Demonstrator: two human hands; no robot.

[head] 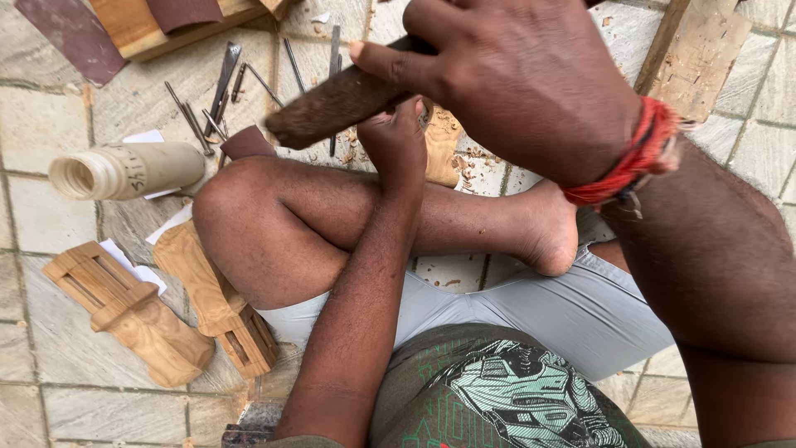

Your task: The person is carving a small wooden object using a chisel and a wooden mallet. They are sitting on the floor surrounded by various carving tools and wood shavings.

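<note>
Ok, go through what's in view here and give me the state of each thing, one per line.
Right hand: raised, closed around the dark wooden mallet.
Left hand: fist closed on something hidden, over the wood piece.
Wood piece: on the floor, shavings beside it.
Carved wooden pieces: lying flat, untouched.
Pale cylinder: on its side, open end visible.
Metal chisels: loose on the tiles.

The right hand (514,83) closes its fingers (390,62) around a dark wooden mallet (332,104). Just under these fingers, the left hand (396,141) grips a pale wood piece (441,145). Metal chisels (215,99) lie left of them on the tiled floor (50,124).
</note>
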